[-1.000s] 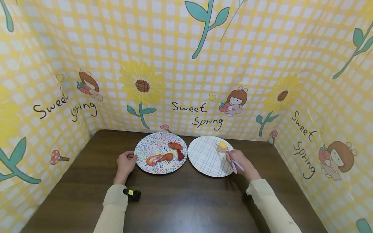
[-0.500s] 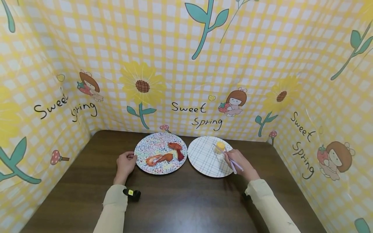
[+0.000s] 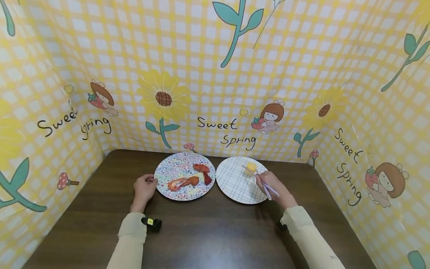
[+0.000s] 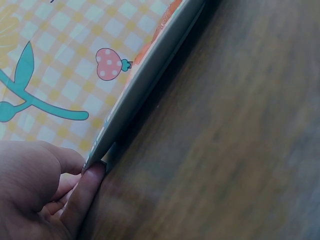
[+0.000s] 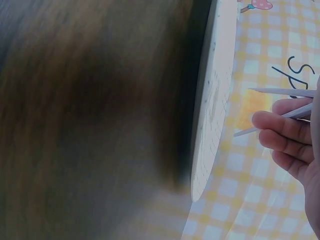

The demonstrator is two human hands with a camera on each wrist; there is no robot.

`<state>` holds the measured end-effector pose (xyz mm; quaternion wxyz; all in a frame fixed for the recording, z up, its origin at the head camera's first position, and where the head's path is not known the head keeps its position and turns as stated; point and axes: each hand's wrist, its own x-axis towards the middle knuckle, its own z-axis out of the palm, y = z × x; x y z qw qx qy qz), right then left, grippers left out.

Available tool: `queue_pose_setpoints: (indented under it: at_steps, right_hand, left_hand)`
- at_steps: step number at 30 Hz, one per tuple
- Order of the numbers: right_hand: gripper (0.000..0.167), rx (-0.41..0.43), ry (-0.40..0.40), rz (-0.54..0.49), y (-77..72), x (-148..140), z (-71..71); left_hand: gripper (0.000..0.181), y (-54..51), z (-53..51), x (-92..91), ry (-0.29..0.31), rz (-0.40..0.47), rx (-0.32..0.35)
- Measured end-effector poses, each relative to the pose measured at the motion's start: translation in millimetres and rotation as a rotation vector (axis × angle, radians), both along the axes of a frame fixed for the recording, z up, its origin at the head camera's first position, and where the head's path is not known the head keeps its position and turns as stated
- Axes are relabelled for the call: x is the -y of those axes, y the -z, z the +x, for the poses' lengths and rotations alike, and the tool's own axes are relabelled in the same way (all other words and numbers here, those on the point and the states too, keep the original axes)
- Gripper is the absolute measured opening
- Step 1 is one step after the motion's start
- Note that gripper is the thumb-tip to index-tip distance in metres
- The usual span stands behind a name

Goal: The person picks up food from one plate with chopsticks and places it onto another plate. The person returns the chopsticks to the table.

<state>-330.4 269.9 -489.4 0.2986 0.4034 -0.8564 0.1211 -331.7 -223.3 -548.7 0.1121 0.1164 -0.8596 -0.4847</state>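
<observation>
At the left plate, covered in a multicoloured squiggle pattern (image 3: pixel 173 166), my left hand (image 3: pixel 144 188) pinches the rim between thumb and finger, as the left wrist view shows at close range. Several reddish-orange food pieces (image 3: pixel 193 181) lie on this plate; one looks like a drumstick. My right hand (image 3: pixel 273 186) holds a pair of pale lilac chopsticks (image 3: pixel 270 189). Between their tips is a short, round yellow food piece (image 3: pixel 250 167), over the white plate with a dark grid (image 3: pixel 231 183). The right wrist view shows the yellow piece blurred, apart from the plate's surface.
Both plates stand side by side near the back of a dark wooden table (image 3: pixel 208 231). Yellow checked cloth walls (image 3: pixel 208 89) close off the back and both sides. A black wrist strap (image 3: pixel 152 224) sits on the left wrist.
My right hand has shifted slightly left, carrying the yellow piece in the chopsticks with it. The left hand and both plates have stayed in place.
</observation>
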Motion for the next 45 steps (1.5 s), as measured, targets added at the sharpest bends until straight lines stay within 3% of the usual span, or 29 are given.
queue_pose_setpoints:
  at_steps: [16,22,38,45]
  right_hand:
    - [0.026,0.071,0.015,0.002,0.8,15.5,3.9]
    - [0.024,0.062,-0.004,0.007,-1.6,20.3,7.4]
    - [0.019,0.042,-0.078,0.036,1.1,29.4,0.9]
    - [0.018,0.039,-0.074,0.052,-0.9,35.9,0.5]
  left_hand:
    - [0.037,1.0,-0.5,-0.2,-0.003,0.004,0.014]
    - [0.037,1.7,0.0,-0.4,-0.003,0.01,0.021]
    - [0.037,-0.2,-0.1,0.8,0.005,0.016,0.026]
    - [0.037,-0.3,-0.8,0.8,0.001,0.012,0.017]
